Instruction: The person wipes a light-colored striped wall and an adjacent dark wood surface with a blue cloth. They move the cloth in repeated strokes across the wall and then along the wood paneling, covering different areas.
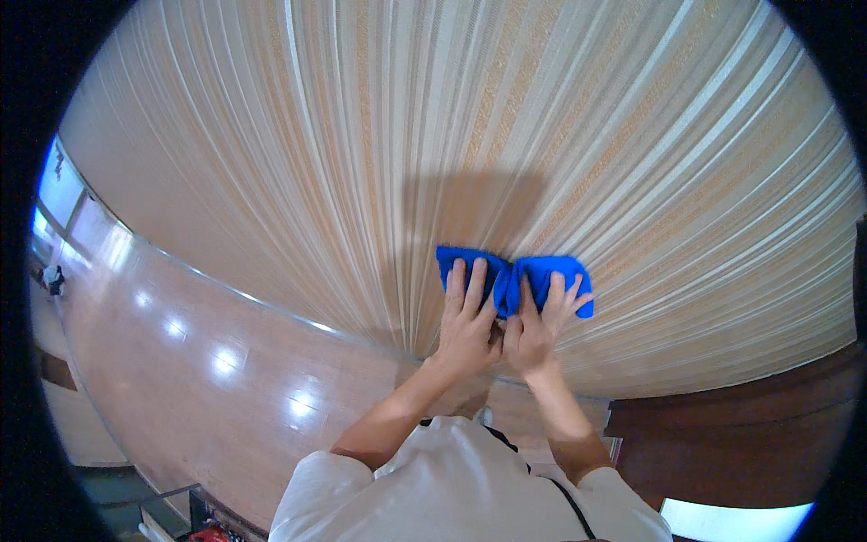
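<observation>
A bright blue cloth (564, 269) lies against the striped wall (379, 163) in front of me, bunched in a fold at its middle. My left hand (468, 327) presses on its left half, two fingers stretched up over the fabric and the thumb near the fold. On the other half, my right hand (536, 336) grips the cloth by the fold, its outer fingers spread towards the right edge. Both hands are close together, and the fabric hides some fingertips.
The wall covering has beige, white and gold stripes. Shiny tiled floor (226, 334) runs along the wall's foot at left, reflecting lights. Dark brown wooden furniture (722, 443) stands at lower right. A dark-framed item with red things (212, 533) is at lower left.
</observation>
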Demonstrator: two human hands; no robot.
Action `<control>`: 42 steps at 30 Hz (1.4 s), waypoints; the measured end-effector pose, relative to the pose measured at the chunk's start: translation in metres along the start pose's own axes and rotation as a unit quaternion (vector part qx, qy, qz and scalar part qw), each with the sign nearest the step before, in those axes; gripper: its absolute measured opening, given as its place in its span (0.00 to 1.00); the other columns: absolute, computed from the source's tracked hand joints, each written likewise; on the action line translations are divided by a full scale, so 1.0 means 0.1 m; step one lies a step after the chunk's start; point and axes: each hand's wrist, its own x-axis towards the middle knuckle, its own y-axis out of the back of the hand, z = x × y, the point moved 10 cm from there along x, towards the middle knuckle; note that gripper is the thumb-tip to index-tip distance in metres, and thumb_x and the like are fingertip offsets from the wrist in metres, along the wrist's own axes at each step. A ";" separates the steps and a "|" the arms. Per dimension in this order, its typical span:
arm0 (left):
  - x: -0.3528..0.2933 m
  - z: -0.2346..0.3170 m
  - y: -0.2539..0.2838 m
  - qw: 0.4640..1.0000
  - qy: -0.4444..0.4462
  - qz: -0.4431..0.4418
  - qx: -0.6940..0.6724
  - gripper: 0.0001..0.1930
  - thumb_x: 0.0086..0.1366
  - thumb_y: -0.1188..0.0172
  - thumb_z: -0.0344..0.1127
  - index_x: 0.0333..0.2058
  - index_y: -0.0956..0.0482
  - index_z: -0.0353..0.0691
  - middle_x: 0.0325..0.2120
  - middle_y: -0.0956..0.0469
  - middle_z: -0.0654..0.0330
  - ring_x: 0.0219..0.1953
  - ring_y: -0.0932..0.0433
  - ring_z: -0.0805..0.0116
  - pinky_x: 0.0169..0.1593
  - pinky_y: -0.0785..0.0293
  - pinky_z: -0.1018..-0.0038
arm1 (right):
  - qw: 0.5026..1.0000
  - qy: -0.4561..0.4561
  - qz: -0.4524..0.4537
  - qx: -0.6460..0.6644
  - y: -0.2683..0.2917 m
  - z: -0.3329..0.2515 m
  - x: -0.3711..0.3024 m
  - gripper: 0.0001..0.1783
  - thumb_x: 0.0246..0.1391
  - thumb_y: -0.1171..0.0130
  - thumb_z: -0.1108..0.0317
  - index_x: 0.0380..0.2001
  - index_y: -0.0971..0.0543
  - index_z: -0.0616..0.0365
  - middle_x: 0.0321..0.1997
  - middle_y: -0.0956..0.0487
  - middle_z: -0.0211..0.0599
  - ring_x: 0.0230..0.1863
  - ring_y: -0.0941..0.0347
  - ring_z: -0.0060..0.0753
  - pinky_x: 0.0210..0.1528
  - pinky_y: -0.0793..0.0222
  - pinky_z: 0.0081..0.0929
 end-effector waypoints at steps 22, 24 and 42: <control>1.52 0.60 1.08 0.989 -0.141 0.034 0.009 0.43 0.46 0.44 0.24 0.67 0.31 0.37 0.74 0.50 0.40 0.76 0.58 0.28 0.73 0.62 0.36 | 0.977 -0.044 0.204 -0.035 1.17 0.00 1.25 0.31 0.63 0.44 0.68 0.69 0.31 0.63 0.80 0.50 0.61 0.81 0.59 0.66 0.76 0.79 0.65; 1.81 0.84 1.18 0.977 -0.204 0.063 0.010 0.40 0.49 0.44 0.27 0.67 0.32 0.36 0.74 0.50 0.40 0.75 0.57 0.28 0.73 0.62 0.36 | 0.975 -0.011 0.218 -0.050 1.30 -0.14 1.54 0.29 0.62 0.42 0.68 0.67 0.27 0.58 0.80 0.48 0.57 0.81 0.58 0.65 0.75 0.81 0.68; 0.29 -0.27 0.30 0.997 -0.073 0.003 -0.002 0.32 0.61 0.39 0.33 0.66 0.29 0.37 0.74 0.44 0.47 0.76 0.53 0.34 0.74 0.59 0.37 | 0.998 -0.050 0.013 0.033 -0.18 -0.32 0.26 0.30 0.50 0.43 0.75 0.61 0.21 0.59 0.76 0.44 0.53 0.77 0.57 0.79 0.73 0.77 0.77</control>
